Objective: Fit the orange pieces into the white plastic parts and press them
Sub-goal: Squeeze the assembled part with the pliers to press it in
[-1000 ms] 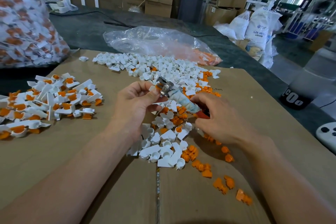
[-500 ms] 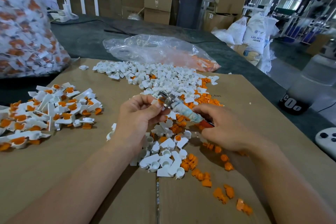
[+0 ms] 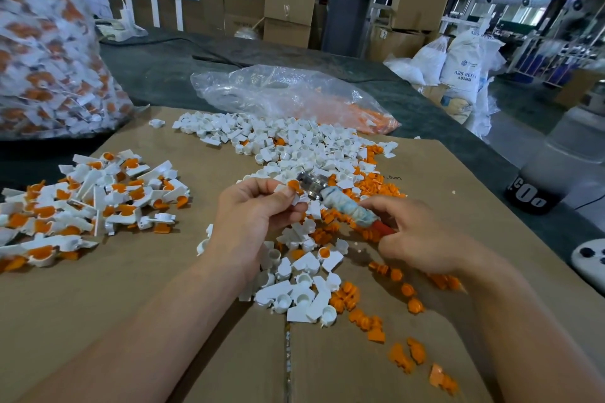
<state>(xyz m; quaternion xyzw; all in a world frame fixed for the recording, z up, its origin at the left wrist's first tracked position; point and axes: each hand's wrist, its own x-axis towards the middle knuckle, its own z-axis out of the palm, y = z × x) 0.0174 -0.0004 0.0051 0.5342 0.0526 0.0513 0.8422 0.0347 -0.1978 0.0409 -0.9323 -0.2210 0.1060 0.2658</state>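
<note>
My left hand (image 3: pixel 253 222) pinches a white plastic part (image 3: pixel 284 190) with an orange piece in its cup, held above the cardboard. My right hand (image 3: pixel 422 235) grips a pressing tool (image 3: pixel 343 204) by its red handle; the shaft is wrapped in pale tape. The tool's metal head (image 3: pixel 310 186) sits against the orange piece. Loose white parts (image 3: pixel 294 144) lie heaped behind the hands and more below them. Loose orange pieces (image 3: pixel 376 188) lie scattered at the right and front.
A pile of assembled white-and-orange parts (image 3: pixel 91 196) lies at the left. A big clear bag of assembled parts (image 3: pixel 49 52) stands at far left. A plastic bag with orange pieces (image 3: pixel 294 98) lies behind. A bottle (image 3: pixel 556 170) stands at right.
Both hands stay together with the tool head held against the part; they sit slightly lower in view as the camera shifts. No part was let go.
</note>
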